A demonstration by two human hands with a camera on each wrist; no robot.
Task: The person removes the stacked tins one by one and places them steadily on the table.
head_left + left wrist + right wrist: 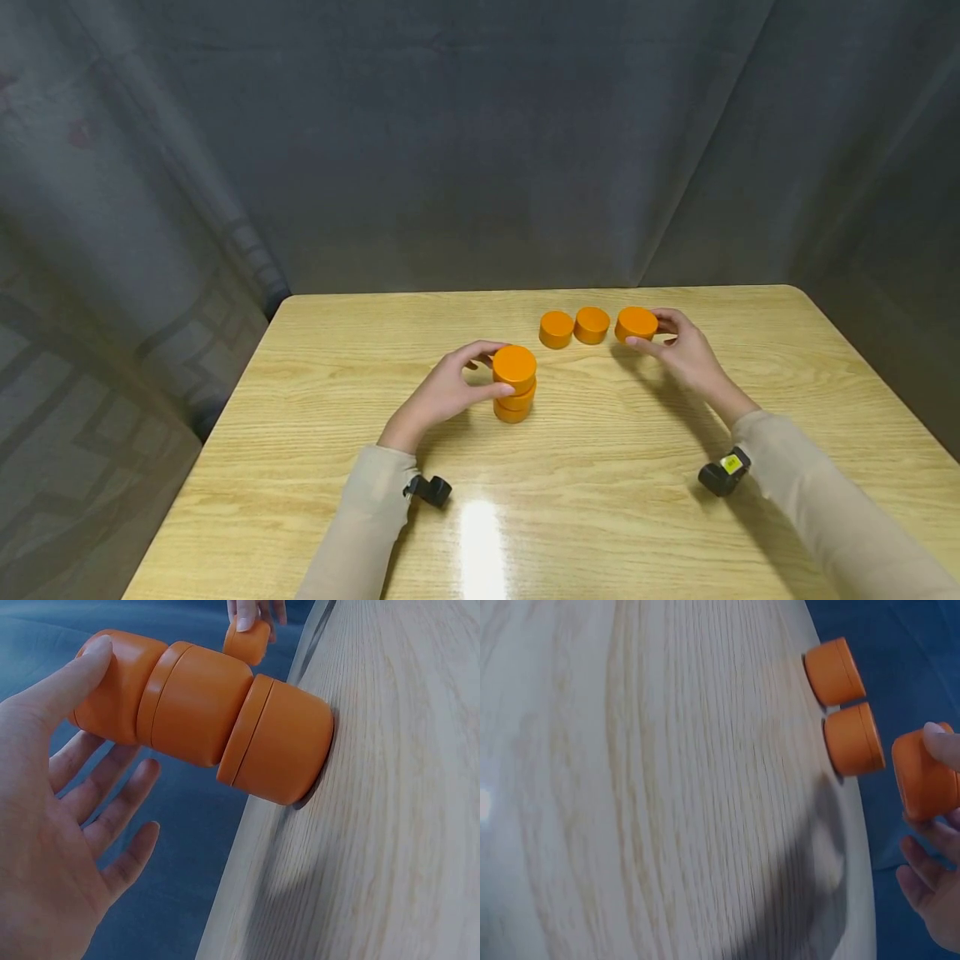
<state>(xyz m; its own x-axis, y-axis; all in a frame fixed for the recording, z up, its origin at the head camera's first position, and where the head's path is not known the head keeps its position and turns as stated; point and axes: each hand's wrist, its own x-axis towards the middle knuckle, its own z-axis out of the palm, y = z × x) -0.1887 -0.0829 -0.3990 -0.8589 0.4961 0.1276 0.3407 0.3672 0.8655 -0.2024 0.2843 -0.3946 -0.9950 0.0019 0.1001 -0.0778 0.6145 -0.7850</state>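
Three orange lidded round jars stand stacked near the middle of the table. My left hand [448, 390] pinches the top jar [514, 365] between thumb and fingers. Below it, the middle jar [196, 703] and the bottom jar [281, 741] are slightly out of line with each other. Toward the back right, my right hand [688, 354] grips another orange jar [636, 323]. That jar is off the tabletop in the right wrist view, with the thumb [943, 746] across its side.
Two more orange jars, one on the left [556, 330] and one on the right [592, 325], sit side by side near the back edge of the wooden table [315, 450]. Dark grey curtains [465, 150] hang behind and beside the table.
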